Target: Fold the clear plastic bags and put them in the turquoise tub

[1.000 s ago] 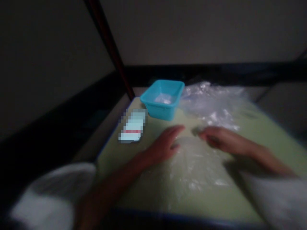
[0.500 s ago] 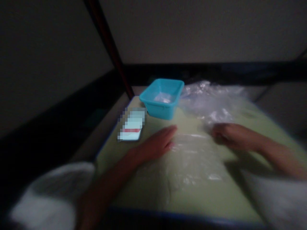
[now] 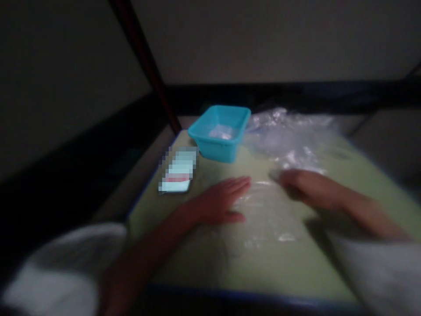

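A clear plastic sheet or bag (image 3: 271,215) lies flat on the table in front of me, creased and shiny in places. My left hand (image 3: 225,199) rests palm down across its left part, fingers stretched forward and thumb apart. At the sheet's far right corner, my right hand (image 3: 301,186) is closed. A small greyish tip pokes out to the left of its fingers; blur and dim light hide what it belongs to.
On the yellowish-green, blue-edged table (image 3: 263,272) stands a turquoise plastic basin (image 3: 217,150) with clear plastic inside. Crumpled clear plastic (image 3: 289,136) is heaped to its right. A lit phone (image 3: 179,173), partly pixelated, lies near the left edge. Walls rise behind.
My left hand has shifted slightly right and spread its thumb, flattening onto the plastic. My closed right hand has moved a little left, and the greyish tip shows more clearly.
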The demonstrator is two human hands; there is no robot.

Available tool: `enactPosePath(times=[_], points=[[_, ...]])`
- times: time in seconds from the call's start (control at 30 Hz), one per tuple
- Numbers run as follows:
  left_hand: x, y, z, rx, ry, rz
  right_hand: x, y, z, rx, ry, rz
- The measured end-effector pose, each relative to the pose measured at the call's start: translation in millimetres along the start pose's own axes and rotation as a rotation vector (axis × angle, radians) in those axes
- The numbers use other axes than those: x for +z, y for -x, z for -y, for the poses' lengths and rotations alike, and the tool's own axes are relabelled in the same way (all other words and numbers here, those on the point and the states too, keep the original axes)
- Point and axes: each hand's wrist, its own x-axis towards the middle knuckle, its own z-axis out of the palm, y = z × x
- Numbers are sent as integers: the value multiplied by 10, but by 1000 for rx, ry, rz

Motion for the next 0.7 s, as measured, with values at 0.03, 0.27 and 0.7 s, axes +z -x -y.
enactPosePath(times=[0.03, 0.27, 0.7], points=[[7, 1, 8, 2, -9, 6, -15, 29, -47, 33, 21, 17], [-6, 4, -12, -1, -36, -4, -67, 64, -76, 23, -19, -136], [-35, 96, 52, -67, -79, -27, -31, -15, 308, -257, -30, -129]])
